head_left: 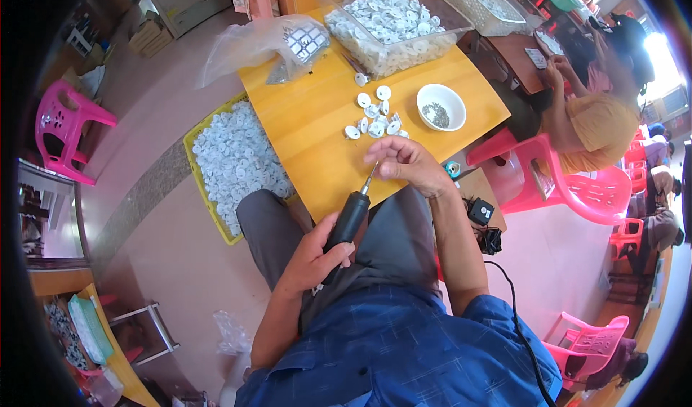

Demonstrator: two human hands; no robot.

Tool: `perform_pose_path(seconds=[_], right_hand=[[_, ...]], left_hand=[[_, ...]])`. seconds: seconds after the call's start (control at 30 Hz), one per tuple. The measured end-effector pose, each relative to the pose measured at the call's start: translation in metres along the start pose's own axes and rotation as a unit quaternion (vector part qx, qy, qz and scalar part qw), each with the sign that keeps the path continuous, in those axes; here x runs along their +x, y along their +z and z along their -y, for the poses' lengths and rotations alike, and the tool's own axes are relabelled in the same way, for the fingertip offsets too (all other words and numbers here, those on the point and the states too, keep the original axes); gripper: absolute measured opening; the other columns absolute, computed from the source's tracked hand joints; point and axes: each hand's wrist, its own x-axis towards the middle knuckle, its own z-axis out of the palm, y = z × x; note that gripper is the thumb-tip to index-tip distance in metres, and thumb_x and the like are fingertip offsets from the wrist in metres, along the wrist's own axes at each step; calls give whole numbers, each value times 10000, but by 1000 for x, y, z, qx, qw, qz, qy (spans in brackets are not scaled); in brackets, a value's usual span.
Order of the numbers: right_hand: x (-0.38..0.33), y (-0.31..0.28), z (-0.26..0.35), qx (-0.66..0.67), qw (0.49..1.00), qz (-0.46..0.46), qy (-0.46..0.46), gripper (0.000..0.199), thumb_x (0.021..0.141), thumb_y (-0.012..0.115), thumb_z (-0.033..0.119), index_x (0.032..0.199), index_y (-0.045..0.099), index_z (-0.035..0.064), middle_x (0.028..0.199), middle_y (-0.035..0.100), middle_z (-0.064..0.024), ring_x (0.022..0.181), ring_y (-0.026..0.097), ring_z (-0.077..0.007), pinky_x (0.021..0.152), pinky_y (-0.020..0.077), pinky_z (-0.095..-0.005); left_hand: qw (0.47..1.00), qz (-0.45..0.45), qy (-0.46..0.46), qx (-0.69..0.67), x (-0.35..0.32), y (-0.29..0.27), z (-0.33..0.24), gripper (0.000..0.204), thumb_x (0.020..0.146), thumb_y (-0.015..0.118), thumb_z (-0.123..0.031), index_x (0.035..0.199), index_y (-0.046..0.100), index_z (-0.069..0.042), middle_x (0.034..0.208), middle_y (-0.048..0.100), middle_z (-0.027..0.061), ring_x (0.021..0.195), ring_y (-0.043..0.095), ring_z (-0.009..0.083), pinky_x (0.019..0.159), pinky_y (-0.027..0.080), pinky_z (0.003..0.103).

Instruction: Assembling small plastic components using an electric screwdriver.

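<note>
A black electric screwdriver is gripped in my left hand, its thin metal bit pointing up and away from me. My right hand is at the tip of the bit, fingers curled and closed; whatever sits between them is too small to make out. Just beyond lies a loose group of small round white plastic parts on the yellow wooden table. To their right stands a white bowl with small metal pieces, probably screws, inside.
A clear bin heaped with white parts stands at the table's far side, beside a plastic bag. Left of the table, a yellow basket holds many more. At right, a co-worker sits near a pink chair. A black cable passes my right side.
</note>
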Motion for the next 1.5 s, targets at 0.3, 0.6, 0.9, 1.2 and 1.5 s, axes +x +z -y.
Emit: perform_pose_path(seconds=[0.3,0.6,0.9,1.2,1.5], right_hand=[[-13,-63,-9,-141,939,-303,-77,202,966,680,114,1156,657,48,974,689,-17,862,625,-71,760,509,-226],[5,-8,-3,-427,811,-354,-184,113,878,702,36,988,692,11,873,662,-104,690,638,-174,649,521,-300],[31,13,14,-525,790,-267,-172,156,856,715,47,1010,697,24,910,665,-129,704,660,-234,645,530,-338],[16,5,-28,-567,750,-300,-157,185,831,732,62,1011,693,41,993,652,-147,836,680,-333,728,547,-405],[12,4,-33,-514,788,-289,-178,119,877,684,8,991,651,19,1055,645,-139,854,664,-251,725,543,-347]], left_hand=[[996,-29,-10,-88,0,4,8,566,947,604,-128,1450,398,30,989,639,81,762,637,124,706,537,276],[995,-57,-16,-74,-5,12,6,573,956,601,-108,1473,386,12,990,642,71,765,635,115,708,531,267],[989,-88,7,-120,-8,3,11,563,963,581,-101,1478,377,1,988,630,79,770,634,132,710,535,279],[990,-76,-3,-123,-8,-5,11,528,970,593,-102,1451,399,-2,986,629,75,773,636,124,711,537,277],[990,-77,2,-117,-8,-2,15,526,981,594,-105,1456,393,-1,986,633,75,770,636,123,705,536,269]])
